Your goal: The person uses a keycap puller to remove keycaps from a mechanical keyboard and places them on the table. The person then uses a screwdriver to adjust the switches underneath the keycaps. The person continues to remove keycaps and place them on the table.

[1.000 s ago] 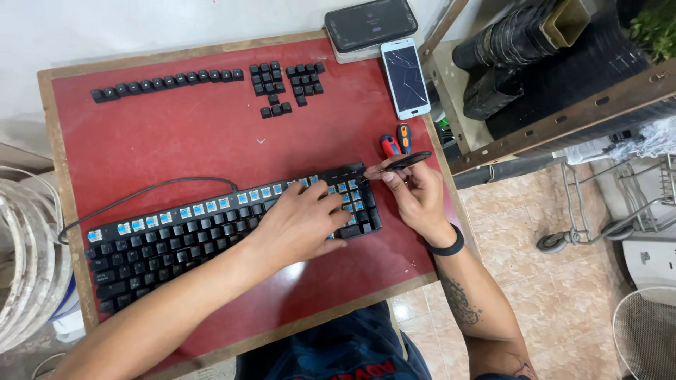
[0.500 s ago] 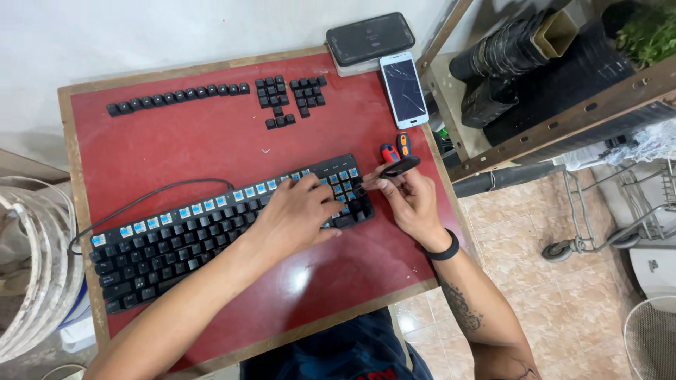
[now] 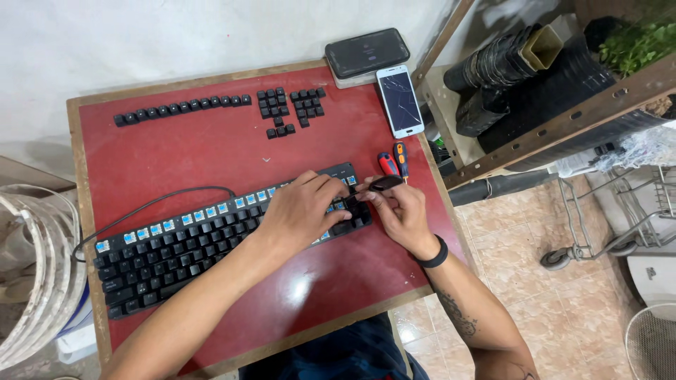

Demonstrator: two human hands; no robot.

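Two hands at work on a black keyboard (image 3: pixel 211 246) on the red desk (image 3: pixel 211 162).
Left hand (image 3: pixel 299 211) presses flat on the keyboard's right end, grip released, holding nothing. Right hand (image 3: pixel 398 211) pinches a small black tool (image 3: pixel 380 184) at that same corner. Risk, in my judgement: the tool could slip and fling a keycap off the desk, or the keyboard could shift toward the loose keycaps (image 3: pixel 289 109).

Keys under the left hand (image 3: pixel 303 211) hidden, small dark tool (image 3: pixel 384 184) in the right hand (image 3: pixel 401 214) perhaps a keycap puller, too small to tell
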